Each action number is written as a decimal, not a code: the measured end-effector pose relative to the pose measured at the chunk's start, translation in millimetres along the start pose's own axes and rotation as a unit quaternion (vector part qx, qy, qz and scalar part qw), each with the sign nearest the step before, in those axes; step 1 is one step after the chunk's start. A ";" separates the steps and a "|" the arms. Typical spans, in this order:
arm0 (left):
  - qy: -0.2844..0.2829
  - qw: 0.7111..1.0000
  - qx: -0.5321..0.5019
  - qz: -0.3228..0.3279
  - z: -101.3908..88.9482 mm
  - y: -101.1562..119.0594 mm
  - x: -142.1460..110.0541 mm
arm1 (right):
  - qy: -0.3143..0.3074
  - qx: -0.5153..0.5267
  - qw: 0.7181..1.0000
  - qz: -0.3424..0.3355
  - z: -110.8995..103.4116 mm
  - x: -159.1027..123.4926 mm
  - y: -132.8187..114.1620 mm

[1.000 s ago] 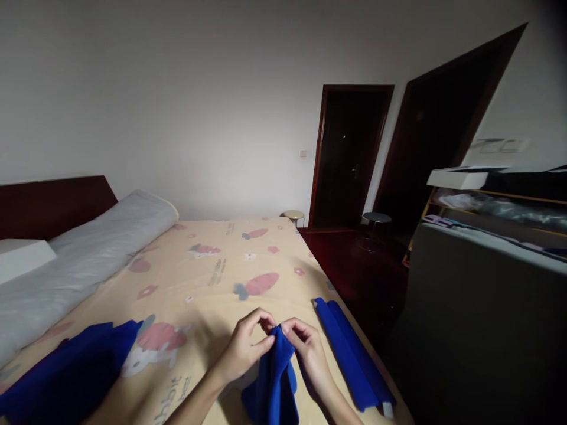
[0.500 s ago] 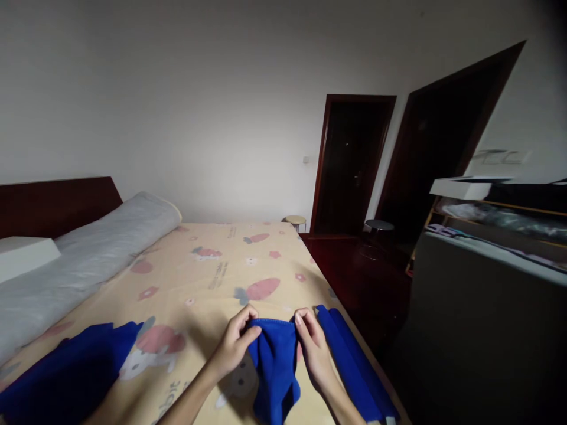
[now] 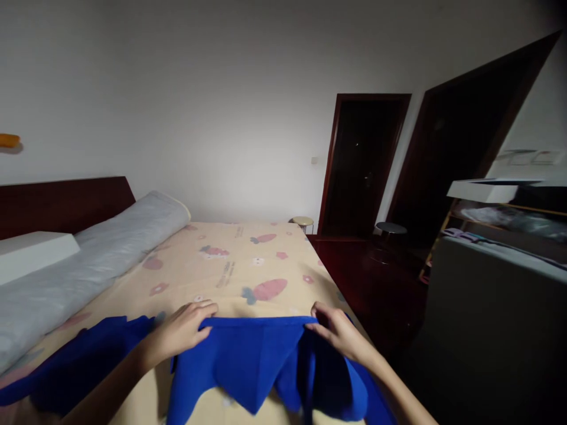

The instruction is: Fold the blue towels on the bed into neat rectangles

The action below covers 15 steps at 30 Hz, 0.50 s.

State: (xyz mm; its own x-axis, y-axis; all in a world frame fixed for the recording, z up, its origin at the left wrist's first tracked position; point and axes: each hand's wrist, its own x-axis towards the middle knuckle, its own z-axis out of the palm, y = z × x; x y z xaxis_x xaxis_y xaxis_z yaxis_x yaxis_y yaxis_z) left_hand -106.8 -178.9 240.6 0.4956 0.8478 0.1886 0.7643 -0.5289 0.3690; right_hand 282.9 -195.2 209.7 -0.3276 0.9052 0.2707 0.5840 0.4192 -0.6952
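A blue cloth (image 3: 252, 342) is stretched between my two hands near the front of the bed, its top edge almost straight and its lower part hanging in folds with a pointed flap. My left hand (image 3: 188, 330) pinches the top edge at its left end. At the right end, my right hand (image 3: 336, 330) grips the same edge between thumb and fingers. Another blue cloth (image 3: 88, 360) lies on the bed to the left, partly behind my left forearm. More blue fabric shows under my right forearm, mostly covered.
The bed (image 3: 261, 268) has a cream sheet printed with carrots and rabbits. A long grey bolster (image 3: 128, 242) and a white box (image 3: 38, 254) lie by the headboard (image 3: 66, 203). Beyond the right edge are stools (image 3: 390, 228), a dark door (image 3: 365, 168) and a loaded shelf (image 3: 505, 218).
My hands have moved apart, spreading the bunched blue cloth out wide. The cloth now covers much of the folded blue piece on the right. The view has turned slightly left.
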 end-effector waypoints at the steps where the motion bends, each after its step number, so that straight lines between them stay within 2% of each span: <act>1: -0.001 0.999 -0.026 -0.027 -2.2 -13.5 -2.6 | 0.026 0.011 1.000 -0.002 -1.8 1.3 -2.3; 4: 0.024 0.984 -0.143 -0.098 -3.2 -50.0 -9.9 | 0.071 0.041 0.997 0.003 -4.1 4.3 -8.2; 5: 0.045 0.977 -0.177 -0.112 -2.1 -59.7 -12.5 | 0.056 0.038 0.998 0.008 -4.6 4.8 -8.8; 7: 0.091 0.966 -0.205 -0.129 0.1 -75.0 -18.5 | -0.019 -0.004 1.000 0.019 -6.5 4.5 -6.0; 10: 0.132 0.965 -0.165 -0.154 -1.4 -90.1 -31.3 | -0.116 -0.126 0.984 0.054 -13.0 0.6 11.2; 12: 0.123 0.970 -0.129 -0.164 -5.6 -98.3 -42.9 | -0.134 -0.168 0.973 0.079 -19.1 -3.7 29.4; 15: 0.100 0.977 -0.094 -0.166 -10.3 -112.4 -63.1 | -0.134 -0.141 0.977 0.090 -28.5 -10.8 56.1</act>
State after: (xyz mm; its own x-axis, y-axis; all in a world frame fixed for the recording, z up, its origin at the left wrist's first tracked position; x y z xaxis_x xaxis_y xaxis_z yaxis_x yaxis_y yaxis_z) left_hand -228.2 -172.6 196.6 0.1288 0.9716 0.1983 0.7704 -0.2240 0.5969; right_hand 340.4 -179.5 186.7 -0.3607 0.9313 -0.0498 0.8193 0.2909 -0.4941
